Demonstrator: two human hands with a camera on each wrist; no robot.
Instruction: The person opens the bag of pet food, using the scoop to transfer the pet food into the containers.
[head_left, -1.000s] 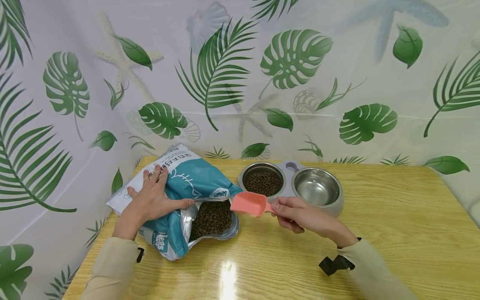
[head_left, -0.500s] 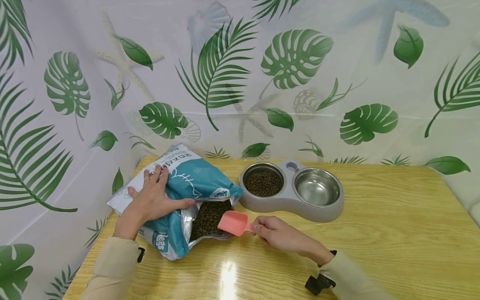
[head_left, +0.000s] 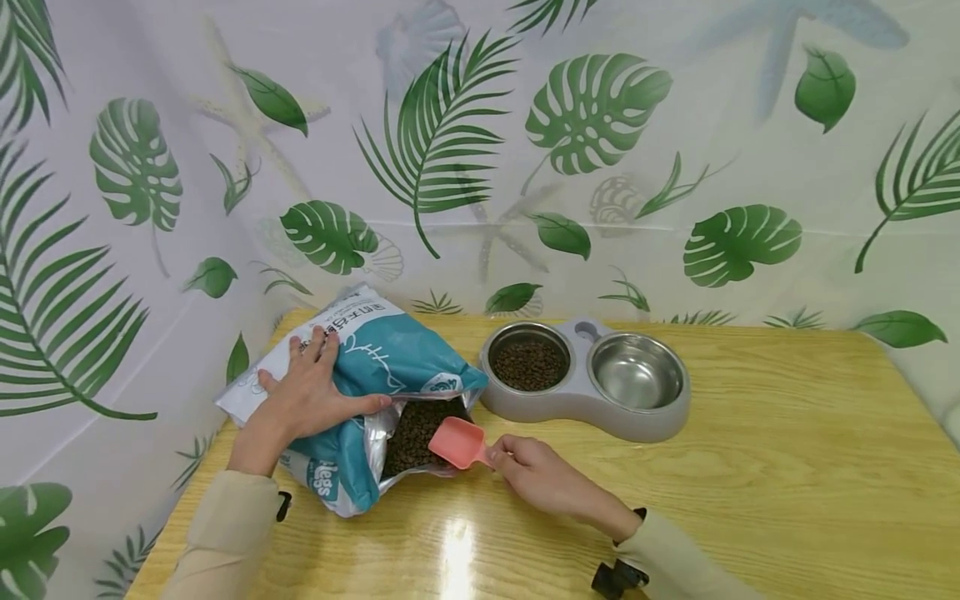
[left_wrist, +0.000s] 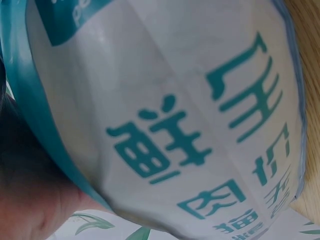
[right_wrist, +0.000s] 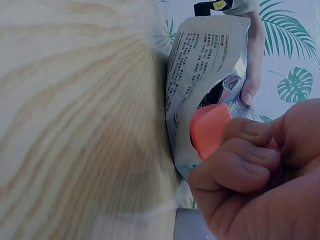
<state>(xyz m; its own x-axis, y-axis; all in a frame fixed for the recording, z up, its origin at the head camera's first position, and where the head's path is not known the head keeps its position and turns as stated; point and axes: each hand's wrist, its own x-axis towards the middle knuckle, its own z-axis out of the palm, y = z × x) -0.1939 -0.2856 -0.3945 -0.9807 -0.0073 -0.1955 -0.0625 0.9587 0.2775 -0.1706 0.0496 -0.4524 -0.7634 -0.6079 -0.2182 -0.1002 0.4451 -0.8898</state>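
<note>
A teal and white pet food bag (head_left: 405,342) lies on its side, its mouth facing right with brown kibble (head_left: 412,437) showing inside. My left hand (head_left: 307,400) rests on top of the bag with spread fingers, the thumb along the edge of the opening. In the left wrist view the printed bag (left_wrist: 165,115) fills most of the picture. With curled fingers, my right hand (head_left: 551,477) grips the handle of a pink scoop (head_left: 457,442). The scoop's front end is at the bag's mouth, over the kibble; its inside looks empty. The right wrist view shows the scoop (right_wrist: 210,129) against the opening.
Behind the right hand stands a grey double bowl stand (head_left: 577,404). Its left steel bowl (head_left: 528,367) holds kibble; the right steel bowl (head_left: 636,375) shows a bare bottom. Everything is on a wooden table (head_left: 787,433) against a leaf-patterned backdrop (head_left: 480,150).
My right hand has brought the scoop from in front of the bowls down and left to the bag's mouth. The left hand and the bag have stayed in place.
</note>
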